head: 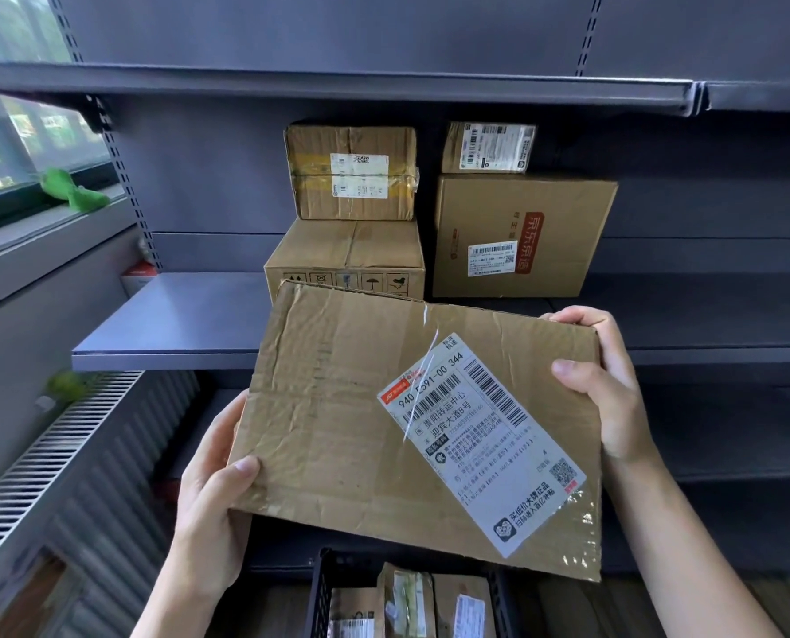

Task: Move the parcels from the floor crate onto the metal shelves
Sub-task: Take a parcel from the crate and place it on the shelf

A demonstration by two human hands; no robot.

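I hold a flat, creased cardboard parcel (338, 416) with a white shipping label in front of the middle metal shelf (167, 324). My left hand (213, 490) grips its lower left corner, thumb on top. My right hand (609, 384) grips its upper right edge. On the shelf behind stand several parcels: a taped box (351, 172) stacked on a larger box (347, 255), and a small labelled box (487, 147) on a big box with red print (522, 237). Below, the black floor crate (321, 591) holds more parcels (407, 600).
An upper shelf (338, 87) overhangs the stacked boxes. Bare shelf surface lies left of the boxes and to the far right (706, 310). A radiator (61, 453) and a window sill with a green object (75, 191) are on the left.
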